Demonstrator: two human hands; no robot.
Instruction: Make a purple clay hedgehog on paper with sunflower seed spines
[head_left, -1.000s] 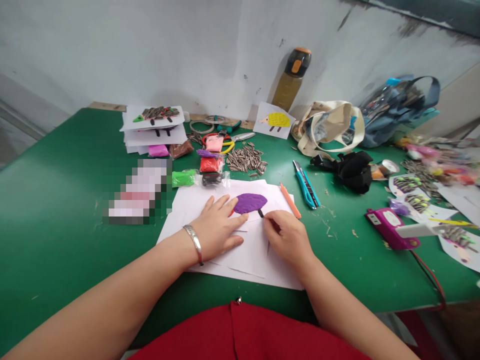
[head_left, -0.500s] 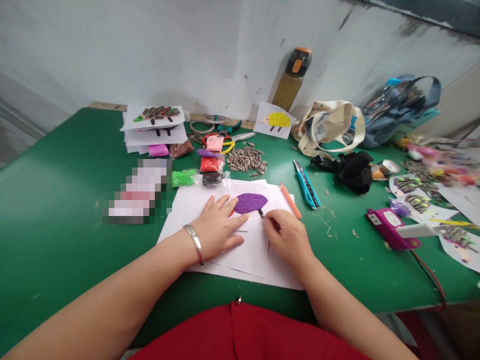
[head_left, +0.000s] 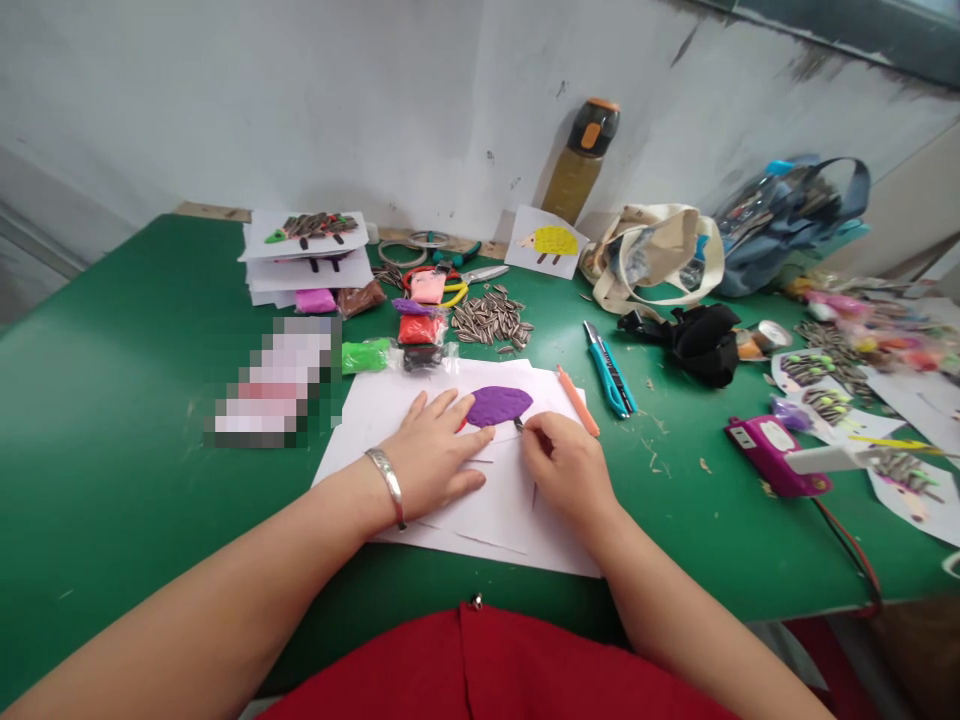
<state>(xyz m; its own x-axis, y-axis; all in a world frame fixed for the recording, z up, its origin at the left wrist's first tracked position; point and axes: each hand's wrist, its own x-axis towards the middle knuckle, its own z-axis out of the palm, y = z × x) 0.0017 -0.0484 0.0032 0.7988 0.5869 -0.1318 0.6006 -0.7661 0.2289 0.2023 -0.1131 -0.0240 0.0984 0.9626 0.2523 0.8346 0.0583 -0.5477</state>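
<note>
A flattened purple clay oval [head_left: 501, 406] lies on the stacked white paper [head_left: 465, 520] before me. My left hand [head_left: 439, 450] rests flat on the sheets with fingers spread, its fingertips at the oval's left end. A bit of red clay [head_left: 463, 425] peeps out beside those fingers, mostly covered. At the oval's lower right is a small black clay piece [head_left: 518, 424]. The thumb and forefinger of my right hand [head_left: 566, 460] are pinched together on its end. An orange clay tool [head_left: 577, 400] lies on the paper's right edge.
Behind the paper lie bagged clay [head_left: 421, 328], sunflower seeds [head_left: 491, 320] and scissors [head_left: 480, 275]. A blue utility knife [head_left: 609, 370] is to the right, near a magenta device [head_left: 776, 455]. Finished hedgehog pictures [head_left: 304, 235] are stacked at back left. A bottle [head_left: 581, 160] stands by the wall.
The view has shifted very slightly. Both hands keep nearly the same places, the right one still pinched at the black clay piece.
</note>
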